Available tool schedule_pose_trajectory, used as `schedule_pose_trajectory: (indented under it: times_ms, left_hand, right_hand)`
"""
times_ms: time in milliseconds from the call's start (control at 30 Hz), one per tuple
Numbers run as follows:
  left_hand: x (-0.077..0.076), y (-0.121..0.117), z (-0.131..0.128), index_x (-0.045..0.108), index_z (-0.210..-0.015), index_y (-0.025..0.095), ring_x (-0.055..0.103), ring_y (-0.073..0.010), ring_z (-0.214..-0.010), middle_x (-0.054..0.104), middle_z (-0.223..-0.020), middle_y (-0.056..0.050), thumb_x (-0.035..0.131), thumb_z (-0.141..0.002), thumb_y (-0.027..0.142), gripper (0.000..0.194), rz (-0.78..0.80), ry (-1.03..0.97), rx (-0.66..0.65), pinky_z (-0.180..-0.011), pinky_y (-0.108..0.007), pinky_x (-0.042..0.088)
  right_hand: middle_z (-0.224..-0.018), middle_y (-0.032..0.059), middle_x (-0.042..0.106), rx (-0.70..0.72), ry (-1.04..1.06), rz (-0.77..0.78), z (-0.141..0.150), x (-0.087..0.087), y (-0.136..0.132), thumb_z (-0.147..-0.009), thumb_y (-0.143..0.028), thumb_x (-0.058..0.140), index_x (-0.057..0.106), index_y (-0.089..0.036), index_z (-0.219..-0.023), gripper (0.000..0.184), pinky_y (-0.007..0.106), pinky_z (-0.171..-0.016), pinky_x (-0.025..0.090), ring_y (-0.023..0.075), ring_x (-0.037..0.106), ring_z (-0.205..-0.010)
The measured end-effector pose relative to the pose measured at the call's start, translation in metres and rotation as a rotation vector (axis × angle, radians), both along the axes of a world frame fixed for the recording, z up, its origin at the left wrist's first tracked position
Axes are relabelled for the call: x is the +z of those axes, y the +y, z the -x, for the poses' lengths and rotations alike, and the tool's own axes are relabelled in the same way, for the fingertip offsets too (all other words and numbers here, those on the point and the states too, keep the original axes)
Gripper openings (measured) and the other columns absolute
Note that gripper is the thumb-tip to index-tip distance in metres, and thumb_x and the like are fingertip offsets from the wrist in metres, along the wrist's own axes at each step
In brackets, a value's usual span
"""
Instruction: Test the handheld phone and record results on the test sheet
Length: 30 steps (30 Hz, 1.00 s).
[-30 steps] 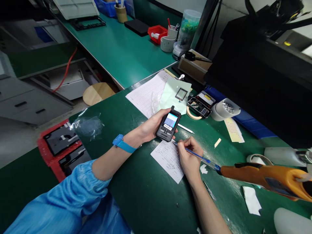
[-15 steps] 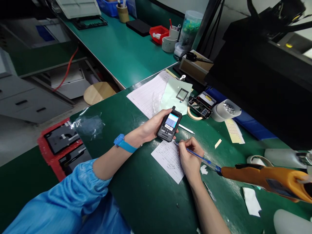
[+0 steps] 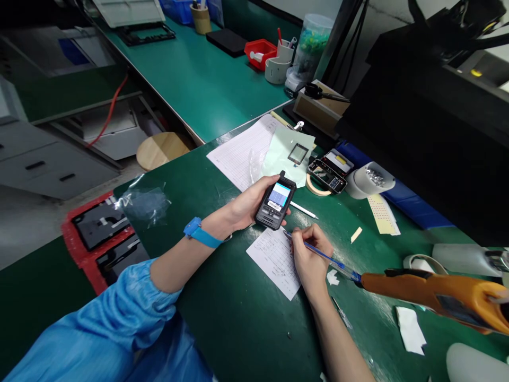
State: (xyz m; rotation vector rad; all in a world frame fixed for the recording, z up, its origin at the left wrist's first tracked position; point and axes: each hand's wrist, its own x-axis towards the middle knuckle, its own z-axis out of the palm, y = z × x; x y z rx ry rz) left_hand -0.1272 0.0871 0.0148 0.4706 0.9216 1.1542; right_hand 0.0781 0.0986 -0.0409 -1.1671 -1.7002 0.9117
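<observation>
My left hand [image 3: 248, 207] is closed around a black handheld radio [image 3: 275, 202] with a stubby antenna and a lit screen facing up. Below the radio lies a white sheet with handwriting [image 3: 274, 261] on the green table. My right hand [image 3: 312, 254] grips a blue pen [image 3: 332, 261], its tip at the sheet's upper edge, just below the radio. Behind the radio, a white stick like a pencil [image 3: 304, 210] rests on the table. A small framed screen part [image 3: 298, 154] sits on pale green paper [image 3: 274, 159].
An orange tool [image 3: 421, 292] lies to the right of my right hand. Farther back are an opened device [image 3: 328, 176], a tape roll [image 3: 316, 187] and a white cup [image 3: 368, 181]. A plastic bag [image 3: 147, 204] and a red tray [image 3: 81, 249] are at the left.
The radio in my left hand has shifted very slightly up and to the left. My right hand and the pen stay almost where they were.
</observation>
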Motion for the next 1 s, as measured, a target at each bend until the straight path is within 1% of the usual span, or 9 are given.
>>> schedule_pose_trajectory:
  times_ms: [100,300,433,567,633,733,833,933,1000]
  left_hand:
    - [0.002,0.000,-0.001,0.070,-0.133,0.011,0.080,-0.0243,-0.064,0.082,-0.083,-0.012,0.048,-0.117,0.052,0.049,0.012,0.002,-0.003,-0.062,-0.033,0.067]
    - [0.000,0.000,0.000,0.072,-0.129,0.011,0.080,-0.0239,-0.066,0.081,-0.083,-0.011,0.054,-0.114,0.055,0.049,0.006,-0.023,-0.009,-0.064,-0.034,0.068]
    - [-0.001,0.001,0.001,0.075,-0.125,0.012,0.080,-0.0241,-0.068,0.081,-0.083,-0.011,0.060,-0.112,0.055,0.048,0.015,-0.058,-0.009,-0.065,-0.034,0.068]
    - [-0.004,0.002,0.000,0.076,-0.122,0.011,0.080,-0.0242,-0.067,0.080,-0.081,-0.011,0.055,-0.114,0.053,0.048,0.031,-0.072,0.006,-0.066,-0.036,0.069]
    - [-0.007,0.002,0.000,0.076,-0.121,0.011,0.079,-0.0241,-0.066,0.081,-0.080,-0.012,0.058,-0.112,0.055,0.048,0.027,-0.080,0.002,-0.065,-0.036,0.069]
    - [-0.010,0.002,0.000,0.076,-0.121,0.012,0.080,-0.0239,-0.068,0.082,-0.083,-0.012,0.065,-0.109,0.057,0.047,0.010,-0.094,0.000,-0.067,-0.035,0.070]
    - [-0.010,0.002,-0.001,0.077,-0.120,0.013,0.079,-0.0237,-0.069,0.081,-0.082,-0.012,0.062,-0.111,0.056,0.047,0.007,-0.091,0.013,-0.068,-0.036,0.071]
    - [-0.010,0.002,-0.001,0.076,-0.121,0.013,0.078,-0.0231,-0.066,0.081,-0.081,-0.011,0.058,-0.113,0.055,0.046,0.003,-0.079,0.012,-0.067,-0.036,0.070]
    - [-0.010,0.002,-0.001,0.076,-0.120,0.013,0.079,-0.0232,-0.066,0.081,-0.082,-0.011,0.061,-0.112,0.056,0.046,0.005,-0.078,0.006,-0.066,-0.036,0.070]
  right_hand:
    - [-0.058,-0.0082,0.041,0.000,-0.006,-0.006,0.000,0.001,0.000,-0.090,-0.033,0.067,0.040,-0.029,-0.065,0.037,0.030,-0.057,0.031,0.0136,0.038,-0.056]
    - [-0.057,-0.0076,0.043,0.006,-0.033,-0.006,-0.001,0.001,0.001,-0.091,-0.033,0.067,0.041,-0.029,-0.065,0.037,0.030,-0.057,0.032,0.0138,0.039,-0.056]
    - [-0.057,-0.0076,0.043,0.011,-0.040,-0.019,0.000,0.003,0.000,-0.091,-0.034,0.066,0.042,-0.028,-0.065,0.036,0.030,-0.057,0.030,0.0138,0.037,-0.056]
    - [-0.056,-0.0084,0.041,-0.007,-0.062,-0.046,0.001,0.006,-0.001,-0.089,-0.033,0.066,0.041,-0.029,-0.064,0.035,0.030,-0.055,0.028,0.0132,0.035,-0.054]
    - [-0.056,-0.0084,0.043,-0.012,-0.072,-0.041,0.000,0.006,-0.001,-0.089,-0.034,0.066,0.042,-0.029,-0.064,0.035,0.029,-0.055,0.030,0.0132,0.038,-0.053]
    - [-0.055,-0.0078,0.048,-0.010,-0.072,-0.008,-0.001,0.005,-0.002,-0.091,-0.036,0.067,0.044,-0.029,-0.065,0.035,0.029,-0.055,0.035,0.0137,0.045,-0.051]
    - [-0.056,-0.0070,0.053,-0.006,-0.048,0.021,0.000,0.006,-0.003,-0.093,-0.039,0.068,0.046,-0.029,-0.066,0.036,0.030,-0.056,0.040,0.0145,0.050,-0.051]
    - [-0.056,-0.0066,0.053,0.009,-0.015,0.029,0.003,0.008,-0.003,-0.093,-0.039,0.068,0.045,-0.029,-0.066,0.037,0.030,-0.055,0.039,0.0142,0.049,-0.052]
    - [-0.056,-0.0069,0.050,0.010,-0.009,0.017,0.005,0.010,-0.002,-0.090,-0.036,0.068,0.042,-0.029,-0.065,0.037,0.029,-0.055,0.036,0.0135,0.045,-0.053]
